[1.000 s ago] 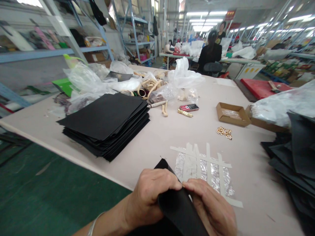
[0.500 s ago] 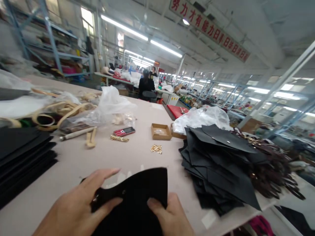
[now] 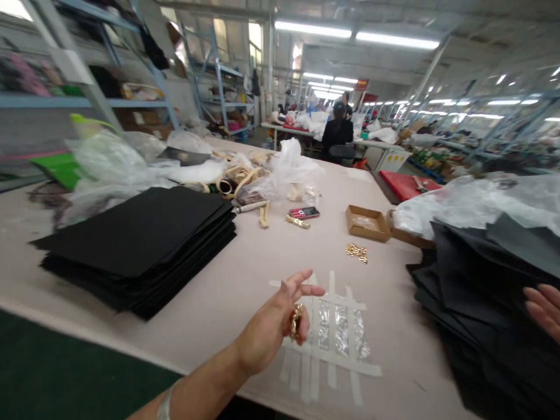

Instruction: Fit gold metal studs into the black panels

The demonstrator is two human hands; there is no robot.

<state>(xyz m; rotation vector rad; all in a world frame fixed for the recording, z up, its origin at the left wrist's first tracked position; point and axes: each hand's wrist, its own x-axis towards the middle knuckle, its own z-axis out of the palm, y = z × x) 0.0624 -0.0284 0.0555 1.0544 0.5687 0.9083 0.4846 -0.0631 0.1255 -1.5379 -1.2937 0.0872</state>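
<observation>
My left hand (image 3: 273,326) is above the table, its lower fingers curled round small gold metal pieces (image 3: 296,321), with the thumb and index finger stretched out. Beneath and beside it, strips of whitish tape (image 3: 345,364) hold silvery transparent packets (image 3: 342,331) on the table. At the right edge my right hand (image 3: 545,309) shows only in part, fingers apart, over a messy pile of black panels (image 3: 464,291). Nothing shows in it. A neat stack of black sheets (image 3: 144,233) lies to the left. A small heap of gold pieces (image 3: 357,252) sits farther back.
On the table (image 3: 245,280) are an open cardboard box (image 3: 367,224), a red phone (image 3: 304,213), a gold strip (image 3: 297,221), plastic bags (image 3: 291,172) and a red item (image 3: 409,185). Beyond, a person in black (image 3: 338,131) sits at another table. Shelves stand at the left.
The black panel is out of both hands. My right hand has moved far right to the pile; my left now holds gold pieces. The view has turned left, showing the whole left stack.
</observation>
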